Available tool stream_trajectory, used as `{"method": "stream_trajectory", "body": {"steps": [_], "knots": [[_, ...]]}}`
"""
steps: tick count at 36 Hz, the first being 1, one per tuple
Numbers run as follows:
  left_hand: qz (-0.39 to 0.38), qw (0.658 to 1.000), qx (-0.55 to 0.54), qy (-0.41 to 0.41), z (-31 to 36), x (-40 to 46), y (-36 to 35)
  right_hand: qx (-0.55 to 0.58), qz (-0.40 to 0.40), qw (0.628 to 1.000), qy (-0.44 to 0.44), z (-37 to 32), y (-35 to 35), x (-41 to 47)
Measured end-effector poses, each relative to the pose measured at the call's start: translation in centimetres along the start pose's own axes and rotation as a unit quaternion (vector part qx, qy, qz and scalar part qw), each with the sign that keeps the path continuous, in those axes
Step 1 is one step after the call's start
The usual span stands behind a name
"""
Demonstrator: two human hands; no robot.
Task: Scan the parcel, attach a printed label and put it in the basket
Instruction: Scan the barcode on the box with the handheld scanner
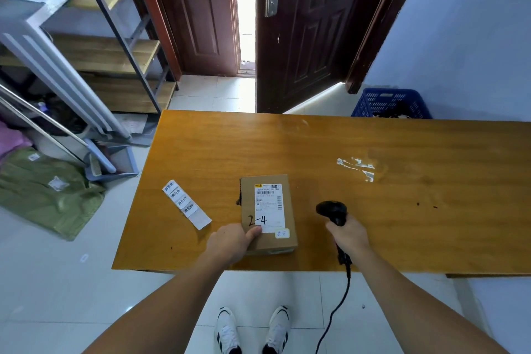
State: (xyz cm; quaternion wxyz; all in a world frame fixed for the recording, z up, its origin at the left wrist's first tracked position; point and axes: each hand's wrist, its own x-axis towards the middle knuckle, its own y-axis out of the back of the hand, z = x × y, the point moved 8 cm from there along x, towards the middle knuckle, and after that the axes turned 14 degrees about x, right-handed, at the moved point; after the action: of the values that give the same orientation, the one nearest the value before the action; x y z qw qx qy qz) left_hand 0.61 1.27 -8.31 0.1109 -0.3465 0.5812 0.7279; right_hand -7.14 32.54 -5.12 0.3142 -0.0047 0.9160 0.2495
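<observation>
A small brown cardboard parcel [268,214] lies flat on the wooden table [344,152], with a white shipping label and "2-4" handwritten on top. My left hand [231,243] grips its near left corner, thumb on the top face. My right hand [349,234] holds a black barcode scanner [330,210] just right of the parcel, its head raised and turned toward the parcel, its cable hanging off the table's front edge. A strip of printed white labels [185,202] lies left of the parcel. The blue basket [392,103] stands on the floor beyond the table's far right edge.
White tape scraps [357,167] are stuck on the table at the right. A metal shelf rack [115,46] stands at the left, with a green sack [46,192] and a dustpan [112,161] on the floor. A dark door [301,31] stands ajar ahead.
</observation>
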Motion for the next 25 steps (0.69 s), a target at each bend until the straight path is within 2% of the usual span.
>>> {"method": "stream_trajectory", "body": {"steps": [14, 25], "knots": [[0.004, 1.0, -0.023, 0.01, 0.0, -0.5, 0.3, -0.009, -0.032, 0.996, -0.088, 5.3, 0.4, 2.7], [0.02, 0.998, -0.051, 0.027, -0.1, -1.0, 0.3, -0.108, -0.051, 0.992, -0.032, 5.0, 0.1, 4.1]]}}
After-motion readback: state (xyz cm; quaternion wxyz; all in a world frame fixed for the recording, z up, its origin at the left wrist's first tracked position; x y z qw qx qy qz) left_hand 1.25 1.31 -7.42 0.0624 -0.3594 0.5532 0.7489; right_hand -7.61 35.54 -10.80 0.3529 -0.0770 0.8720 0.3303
